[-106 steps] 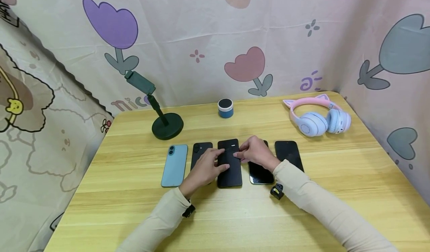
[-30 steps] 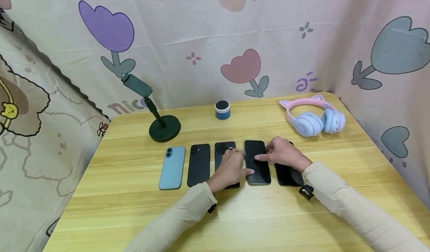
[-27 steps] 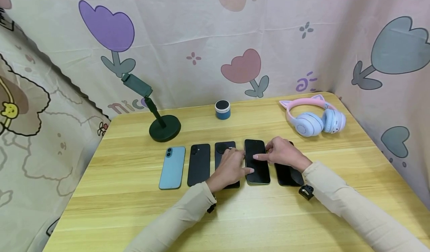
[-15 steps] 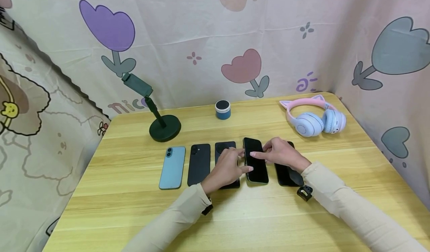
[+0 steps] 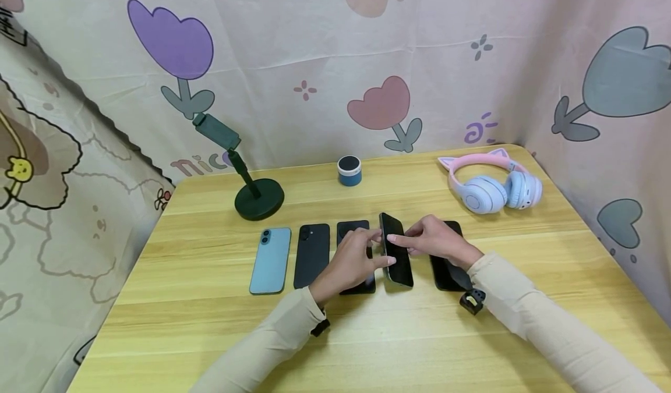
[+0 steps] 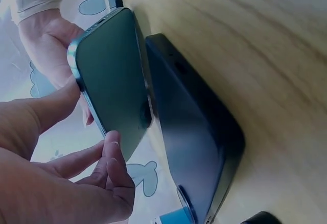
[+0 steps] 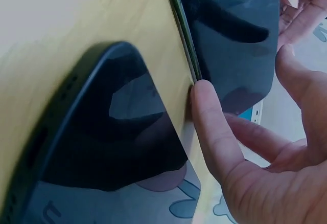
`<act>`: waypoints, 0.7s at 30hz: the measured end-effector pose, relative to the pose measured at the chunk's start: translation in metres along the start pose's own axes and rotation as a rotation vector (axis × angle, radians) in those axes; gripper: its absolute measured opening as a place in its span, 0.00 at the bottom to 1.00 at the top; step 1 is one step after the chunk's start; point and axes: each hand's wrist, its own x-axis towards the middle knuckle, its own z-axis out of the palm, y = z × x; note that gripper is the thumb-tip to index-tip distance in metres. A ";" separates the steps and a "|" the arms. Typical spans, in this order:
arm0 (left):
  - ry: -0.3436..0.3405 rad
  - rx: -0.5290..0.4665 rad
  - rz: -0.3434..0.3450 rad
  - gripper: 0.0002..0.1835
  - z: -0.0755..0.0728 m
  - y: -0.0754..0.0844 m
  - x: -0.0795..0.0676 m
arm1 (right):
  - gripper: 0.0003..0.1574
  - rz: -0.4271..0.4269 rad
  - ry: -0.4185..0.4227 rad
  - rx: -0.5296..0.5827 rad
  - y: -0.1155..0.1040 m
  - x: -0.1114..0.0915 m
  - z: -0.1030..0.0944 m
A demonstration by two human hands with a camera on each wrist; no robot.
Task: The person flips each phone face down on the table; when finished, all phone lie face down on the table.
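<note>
Five smartphones lie in a row, and the fourth smartphone (image 5: 396, 253) is tipped up, its left long edge raised and its black screen leaning to the right. Its green back (image 6: 112, 70) shows in the left wrist view. My left hand (image 5: 352, 259) holds the raised edge between thumb and fingers. With the thumb across the screen and fingers at the right edge, my right hand (image 5: 435, 243) grips the same phone. The third, dark smartphone (image 5: 362, 288) lies partly hidden under my left hand. Beside my right hand rests the fifth, black smartphone (image 7: 112, 127), screen up.
Further left lie a light blue smartphone (image 5: 269, 262) and a black smartphone (image 5: 311, 254), both back up. Behind the row stand a dark green phone stand (image 5: 259, 198), a small blue speaker (image 5: 349, 172) and cat-ear headphones (image 5: 487, 192) on the wooden table (image 5: 377, 340).
Both hands have moved right from the third phone to the fourth. The fourth phone has gone from flat to tilted, its left edge rising over the last second.
</note>
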 end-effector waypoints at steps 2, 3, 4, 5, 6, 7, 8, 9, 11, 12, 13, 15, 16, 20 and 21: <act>0.001 -0.012 0.000 0.34 -0.001 0.000 0.000 | 0.42 -0.004 -0.009 0.012 -0.001 0.000 0.001; 0.001 -0.017 -0.001 0.34 -0.001 0.000 0.000 | 0.42 -0.002 -0.015 0.023 -0.001 0.000 0.001; 0.001 -0.024 -0.001 0.34 -0.001 0.000 0.000 | 0.42 -0.001 -0.022 0.032 -0.001 0.001 0.002; 0.003 -0.026 0.001 0.34 -0.002 0.000 0.000 | 0.42 0.003 -0.026 0.038 -0.002 0.001 0.003; 0.004 -0.030 0.001 0.33 -0.002 0.000 0.000 | 0.43 0.007 -0.031 0.045 -0.002 0.001 0.003; 0.005 -0.035 0.002 0.33 -0.002 0.001 0.000 | 0.43 0.012 -0.034 0.053 -0.002 0.002 0.003; 0.005 -0.038 0.004 0.33 -0.002 0.001 0.000 | 0.44 0.016 -0.038 0.061 -0.002 0.002 0.004; 0.006 -0.043 0.008 0.32 -0.002 0.001 0.001 | 0.44 0.020 -0.044 0.079 -0.002 0.003 0.004; 0.006 -0.052 0.018 0.31 -0.003 0.002 0.001 | 0.44 0.024 -0.054 0.108 -0.002 0.004 0.005; 0.005 -0.057 0.026 0.30 -0.003 0.003 0.001 | 0.43 0.025 -0.061 0.133 -0.002 0.004 0.006; 0.004 -0.061 0.036 0.29 -0.003 0.003 0.002 | 0.43 0.021 -0.069 0.154 -0.001 0.005 0.006; 0.003 -0.069 0.052 0.28 -0.003 0.004 0.002 | 0.43 0.018 -0.089 0.201 -0.001 0.006 0.007; 0.001 -0.072 0.055 0.28 -0.003 0.004 0.002 | 0.43 0.024 -0.092 0.221 -0.001 0.006 0.008; -0.005 -0.080 0.049 0.27 -0.003 0.004 0.002 | 0.43 0.011 -0.120 0.265 -0.001 0.006 0.008; -0.009 -0.085 0.041 0.28 -0.003 0.004 0.002 | 0.43 0.010 -0.122 0.273 -0.002 0.006 0.008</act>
